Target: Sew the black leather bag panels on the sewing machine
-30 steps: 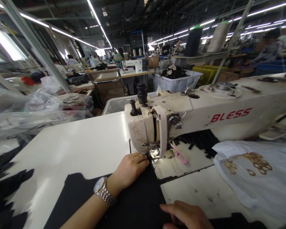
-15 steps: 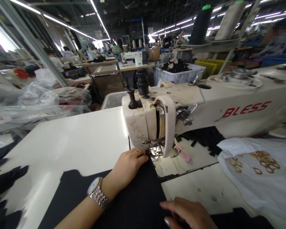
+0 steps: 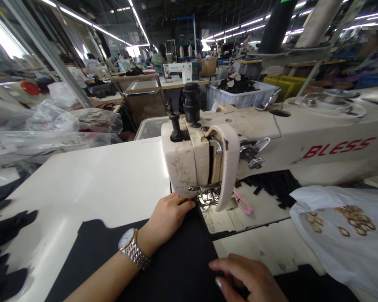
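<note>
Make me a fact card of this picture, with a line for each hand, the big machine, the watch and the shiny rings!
Left hand: fingers on the black fabric, close to the presser foot
Right hand: at the fabric's right edge; grip unclear
Machine: cream sewing machine, red "BLESS" lettering
Wristwatch: on the left wrist, metal band
Rings: gold-coloured metal rings on white plastic, right of the picture
</note>
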Tool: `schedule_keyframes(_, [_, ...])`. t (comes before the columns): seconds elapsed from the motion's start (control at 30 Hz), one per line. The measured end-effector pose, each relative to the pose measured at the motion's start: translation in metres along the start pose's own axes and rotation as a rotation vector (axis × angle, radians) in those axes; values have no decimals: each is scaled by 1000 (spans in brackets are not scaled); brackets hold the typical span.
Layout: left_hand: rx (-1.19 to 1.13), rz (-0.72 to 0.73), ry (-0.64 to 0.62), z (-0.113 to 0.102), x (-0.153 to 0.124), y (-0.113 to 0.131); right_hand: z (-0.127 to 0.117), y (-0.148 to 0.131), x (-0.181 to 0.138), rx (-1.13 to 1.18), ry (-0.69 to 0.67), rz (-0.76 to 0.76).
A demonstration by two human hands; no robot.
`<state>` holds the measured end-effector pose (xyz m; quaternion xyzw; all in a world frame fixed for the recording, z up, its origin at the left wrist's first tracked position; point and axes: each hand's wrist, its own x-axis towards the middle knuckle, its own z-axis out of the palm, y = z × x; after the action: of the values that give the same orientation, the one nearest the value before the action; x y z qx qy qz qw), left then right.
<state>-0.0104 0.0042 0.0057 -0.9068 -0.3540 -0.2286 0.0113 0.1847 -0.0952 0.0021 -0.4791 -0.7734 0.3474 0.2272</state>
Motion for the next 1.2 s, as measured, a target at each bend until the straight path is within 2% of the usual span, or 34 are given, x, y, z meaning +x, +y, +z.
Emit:
schedule_keyframes(0.27, [8, 22, 39, 1, 2, -6, -3, -13, 7, 27, 41, 85])
schedule_keyframes(0.57, [59, 59, 71, 3, 7, -9, 0, -15, 10, 50, 110, 92])
schedule_keyframes(0.73, [24, 53, 42, 2, 5, -10, 2, -15, 6, 45, 123, 49])
schedule_keyframes(0.93, [-2, 60, 65, 1, 5, -9, 4, -11, 4, 43, 124, 22])
schedule_keyframes(1.2, [16, 69, 37, 0, 6, -8, 3, -10, 5, 35, 100, 29])
